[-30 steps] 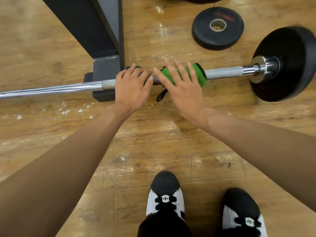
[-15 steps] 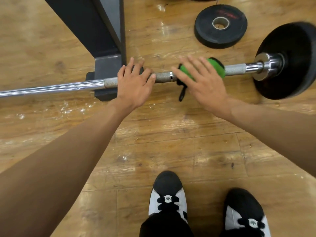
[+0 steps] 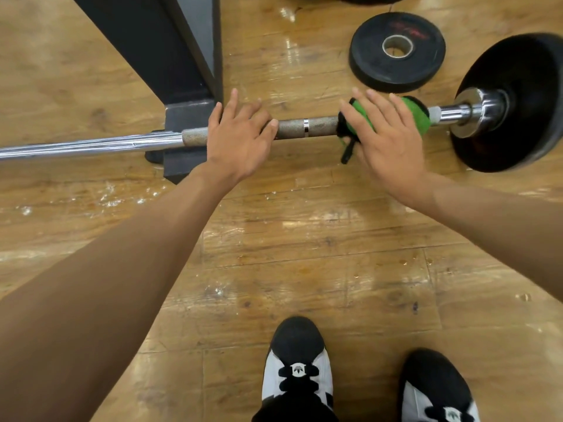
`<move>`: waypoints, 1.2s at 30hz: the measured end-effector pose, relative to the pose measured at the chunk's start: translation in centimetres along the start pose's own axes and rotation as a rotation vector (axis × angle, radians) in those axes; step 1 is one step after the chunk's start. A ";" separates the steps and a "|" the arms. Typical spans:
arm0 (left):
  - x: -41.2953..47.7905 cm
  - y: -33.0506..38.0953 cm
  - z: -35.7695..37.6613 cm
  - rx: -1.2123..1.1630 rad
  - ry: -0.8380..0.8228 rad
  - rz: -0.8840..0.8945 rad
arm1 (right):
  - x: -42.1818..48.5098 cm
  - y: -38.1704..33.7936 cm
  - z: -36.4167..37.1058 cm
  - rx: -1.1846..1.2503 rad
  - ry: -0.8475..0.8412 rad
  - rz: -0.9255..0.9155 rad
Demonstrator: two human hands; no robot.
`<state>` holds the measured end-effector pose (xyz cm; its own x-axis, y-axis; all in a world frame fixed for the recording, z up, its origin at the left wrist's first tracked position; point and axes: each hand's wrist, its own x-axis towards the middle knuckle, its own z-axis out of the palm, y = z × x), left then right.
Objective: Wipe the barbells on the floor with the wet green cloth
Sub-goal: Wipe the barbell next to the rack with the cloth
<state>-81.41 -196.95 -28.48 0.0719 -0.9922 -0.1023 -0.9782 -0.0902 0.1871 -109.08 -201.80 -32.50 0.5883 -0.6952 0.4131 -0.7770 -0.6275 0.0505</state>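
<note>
On the floor [image 3: 304,239] our spread left grip [image 3: 240,141] pins the barbell [image 3: 304,127] so our spread right grip [image 3: 387,144] can press the green cloth [image 3: 416,117] down.

Gym: worn wooden floor [image 3: 304,254], loaded barbell [image 3: 292,127] lying on it, loose black weight plate [image 3: 371,65], dark steel rack post [image 3: 158,47].

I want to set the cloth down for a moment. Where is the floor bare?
Widest bare floor: the boards between the bar and the shoes. Another patch lies beyond the bar, between the rack post and the loose plate. Crowded: the bar's right end, where right hand, green cloth and loaded plate cluster.
</note>
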 end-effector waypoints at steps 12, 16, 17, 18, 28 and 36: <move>-2.1 0.2 0.8 -0.017 0.034 0.003 | 0.2 -4.4 -0.8 0.077 -0.049 -0.032; -4.2 0.5 1.3 -0.027 0.118 0.028 | -2.6 -2.4 -3.0 0.169 0.011 0.240; -4.8 0.6 1.4 -0.025 0.131 0.034 | -2.7 -2.9 -3.4 0.188 -0.012 0.320; -5.4 0.6 1.6 -0.026 0.139 0.041 | -2.5 -3.8 -3.7 0.197 -0.036 0.411; -13.6 1.1 3.6 0.059 0.209 0.127 | -1.9 -15.0 -5.9 0.267 -0.256 0.192; -21.2 2.3 3.8 0.068 0.134 0.135 | -11.7 -8.0 -9.4 0.181 -0.180 0.405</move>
<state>-85.89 -175.83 -29.58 -0.0399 -0.9979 0.0513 -0.9913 0.0459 0.1234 -111.88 -185.39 -29.14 0.2878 -0.9362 0.2020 -0.9098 -0.3331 -0.2476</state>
